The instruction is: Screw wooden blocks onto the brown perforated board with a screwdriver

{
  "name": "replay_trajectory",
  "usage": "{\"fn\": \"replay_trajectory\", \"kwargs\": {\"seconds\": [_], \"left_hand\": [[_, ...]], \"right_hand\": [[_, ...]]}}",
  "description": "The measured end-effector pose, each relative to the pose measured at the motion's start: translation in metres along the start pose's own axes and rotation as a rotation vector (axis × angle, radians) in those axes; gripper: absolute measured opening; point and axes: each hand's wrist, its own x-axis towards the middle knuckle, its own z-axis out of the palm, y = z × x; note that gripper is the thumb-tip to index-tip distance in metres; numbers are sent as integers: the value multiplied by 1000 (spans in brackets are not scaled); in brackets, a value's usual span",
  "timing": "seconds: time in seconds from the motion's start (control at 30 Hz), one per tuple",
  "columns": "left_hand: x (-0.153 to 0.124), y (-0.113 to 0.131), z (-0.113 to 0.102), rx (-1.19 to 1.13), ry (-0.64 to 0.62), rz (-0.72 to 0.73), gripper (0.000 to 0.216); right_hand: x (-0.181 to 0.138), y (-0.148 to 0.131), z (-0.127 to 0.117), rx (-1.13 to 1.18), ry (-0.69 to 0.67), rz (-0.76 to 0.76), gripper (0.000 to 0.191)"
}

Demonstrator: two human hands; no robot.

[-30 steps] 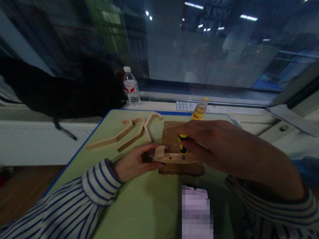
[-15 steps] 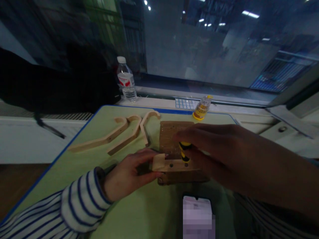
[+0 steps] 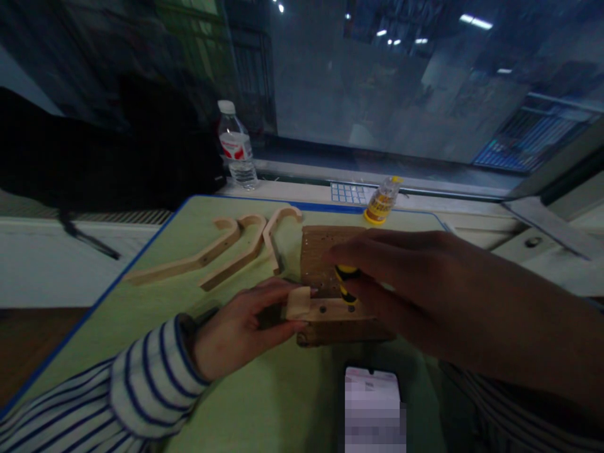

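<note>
My left hand (image 3: 240, 330) pinches the hooked end of a pale wooden piece (image 3: 325, 308) with holes in it, which lies across the near edge of a brown wooden board (image 3: 317, 251). My right hand (image 3: 406, 283) is wrapped round a yellow-and-black screwdriver (image 3: 346, 280), held upright with its tip down on the pale piece. Both sleeves are striped blue and white. The tool's tip is hidden by my fingers.
Three more curved wooden pieces (image 3: 221, 255) lie on the green table (image 3: 264, 402) to the left. A phone (image 3: 372, 409) rests near me. A small yellow bottle (image 3: 381, 201) and a water bottle (image 3: 234, 148) stand by the window, beside a dark bag (image 3: 108, 157).
The view has dropped and shifted slightly. My left hand has turned the pale piece a little, so its hooked end faces me more. My right hand stays on the screwdriver.
</note>
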Motion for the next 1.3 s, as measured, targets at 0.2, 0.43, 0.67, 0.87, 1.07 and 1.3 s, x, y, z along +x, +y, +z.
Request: {"fn": "replay_trajectory", "kwargs": {"seconds": [0.2, 0.43, 0.67, 0.87, 1.07, 1.3], "left_hand": [[1, -2, -1, 23, -31, 21, 32], [1, -2, 0, 46, -6, 50, 30], [1, -4, 1, 36, -13, 51, 31], [2, -3, 0, 29, -9, 63, 31], [2, -6, 2, 18, -27, 58, 35], [3, -8, 3, 66, -15, 69, 36]], "right_hand": [[-1, 1, 1, 22, -16, 3, 14], [2, 1, 3, 23, -10, 11, 10], [3, 2, 5, -7, 26, -16, 14], [5, 4, 8, -1, 51, -23, 17], [2, 6, 4, 18, 37, -46, 17], [4, 7, 0, 72, -24, -24, 16]]}}
